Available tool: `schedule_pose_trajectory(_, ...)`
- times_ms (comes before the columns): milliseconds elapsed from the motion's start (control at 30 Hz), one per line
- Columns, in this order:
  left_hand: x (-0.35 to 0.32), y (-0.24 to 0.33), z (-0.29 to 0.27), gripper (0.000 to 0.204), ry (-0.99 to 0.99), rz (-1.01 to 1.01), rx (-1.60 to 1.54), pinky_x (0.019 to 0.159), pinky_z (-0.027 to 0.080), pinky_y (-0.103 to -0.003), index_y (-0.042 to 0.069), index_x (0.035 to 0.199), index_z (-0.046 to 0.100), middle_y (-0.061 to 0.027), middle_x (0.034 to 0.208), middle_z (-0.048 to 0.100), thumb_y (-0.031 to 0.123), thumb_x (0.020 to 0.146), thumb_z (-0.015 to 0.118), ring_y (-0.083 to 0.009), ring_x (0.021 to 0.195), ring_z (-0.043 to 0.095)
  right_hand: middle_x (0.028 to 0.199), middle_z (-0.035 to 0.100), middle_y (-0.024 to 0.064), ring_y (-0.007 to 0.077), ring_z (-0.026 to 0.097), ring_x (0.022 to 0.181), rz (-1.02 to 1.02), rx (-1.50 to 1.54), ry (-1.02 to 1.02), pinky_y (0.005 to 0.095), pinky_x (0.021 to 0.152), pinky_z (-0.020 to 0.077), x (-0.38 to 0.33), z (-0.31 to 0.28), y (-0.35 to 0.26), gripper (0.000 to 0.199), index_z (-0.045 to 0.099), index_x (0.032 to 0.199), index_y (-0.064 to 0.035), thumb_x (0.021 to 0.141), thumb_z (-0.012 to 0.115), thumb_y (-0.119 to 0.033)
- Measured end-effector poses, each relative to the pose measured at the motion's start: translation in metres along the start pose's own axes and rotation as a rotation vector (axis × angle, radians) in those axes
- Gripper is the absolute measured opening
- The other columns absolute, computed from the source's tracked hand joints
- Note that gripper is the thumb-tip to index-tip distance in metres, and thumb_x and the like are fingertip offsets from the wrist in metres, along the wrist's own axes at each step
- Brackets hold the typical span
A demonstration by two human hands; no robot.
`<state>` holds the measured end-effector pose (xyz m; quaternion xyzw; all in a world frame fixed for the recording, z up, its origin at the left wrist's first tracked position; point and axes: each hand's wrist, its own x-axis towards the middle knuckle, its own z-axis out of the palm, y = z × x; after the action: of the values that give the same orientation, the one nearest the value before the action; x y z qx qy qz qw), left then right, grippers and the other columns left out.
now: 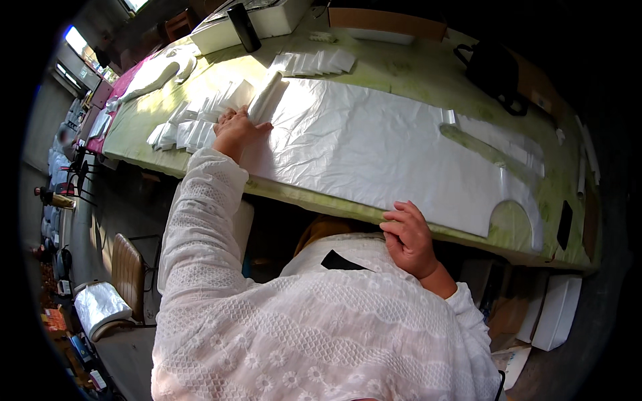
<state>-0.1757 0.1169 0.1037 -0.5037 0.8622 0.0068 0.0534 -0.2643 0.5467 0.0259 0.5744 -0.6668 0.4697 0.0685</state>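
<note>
White plastic sheet (361, 144) lies lengthwise along bench (394, 72), strapped end rightward; left grip (235, 132) splayed, right grip (409, 242) loosely curled, empty.

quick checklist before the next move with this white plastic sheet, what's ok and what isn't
1. White plastic sheet laid out on the green-covered table: ok.
2. Sheet free of wrinkles: not ok, creases run across it.
3. Left hand at the sheet's left end: ok.
4. Right hand touching the sheet: cannot tell, it is by the near edge.
5. Black cylinder off the sheet: ok, it stands toward the table's far side.
</note>
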Motion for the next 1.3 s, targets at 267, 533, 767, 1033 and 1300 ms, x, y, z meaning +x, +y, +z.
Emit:
schedule_pose_trajectory(267,0.037,-0.025,0.016,0.082,-0.003,0.154,-0.478,0.100,0.051,-0.042,0.016,0.160,0.033,-0.0238,0.131,0.066,0.040,0.090,0.068,-0.0375,0.118,0.066,0.113,0.068,0.0101,0.0375,0.062,0.116,-0.002,0.075,0.012,0.0523,0.104,0.0490,0.012,-0.004,-0.009,0.021,0.070,0.104,-0.0067,0.084,0.073,0.000)
schedule_pose_trajectory(533,-0.076,0.141,0.033,0.095,-0.485,0.323,-1.687,0.074,0.062,-0.045,0.033,0.165,0.003,-0.0131,0.115,0.061,0.009,0.098,0.066,-0.0229,0.088,0.065,0.115,0.066,0.0157,0.0219,0.064,0.106,0.738,0.773,-0.086,0.0357,0.091,0.0547,0.039,0.028,-0.020,0.069,0.030,0.156,-0.0086,0.099,0.068,-0.018)
schedule_pose_trajectory(767,-0.110,0.201,0.052,0.100,-0.686,0.282,-1.798,0.072,0.059,-0.046,0.035,0.165,0.001,-0.0103,0.111,0.059,0.007,0.094,0.066,-0.0214,0.084,0.061,0.105,0.061,0.0093,0.0141,0.056,0.075,1.067,0.873,-0.066,0.0303,0.061,0.0501,0.047,0.015,-0.022,0.075,0.017,0.161,-0.0092,0.104,0.061,-0.032)
schedule_pose_trajectory(1033,-0.045,0.236,0.053,0.100,-0.483,0.147,-1.758,0.069,0.057,-0.046,0.036,0.165,0.000,-0.0115,0.105,0.062,0.007,0.095,0.065,-0.0223,0.086,0.062,0.092,0.059,0.0086,0.0131,0.046,0.061,1.160,1.135,-0.155,0.0313,0.060,0.0490,0.008,-0.038,-0.033,0.066,0.028,0.156,-0.0071,0.103,0.058,-0.033)
schedule_pose_trajectory(1300,-0.024,0.240,0.056,0.077,-1.103,0.079,-2.211,0.104,0.050,-0.047,0.014,0.161,0.028,-0.0165,0.140,0.055,0.032,0.099,0.070,-0.0326,0.120,0.058,0.108,0.062,0.0118,0.0179,0.064,0.087,1.137,1.099,-0.151,0.0321,0.073,0.0549,-0.038,-0.086,-0.030,0.060,0.038,0.146,0.0042,0.093,0.060,-0.012)
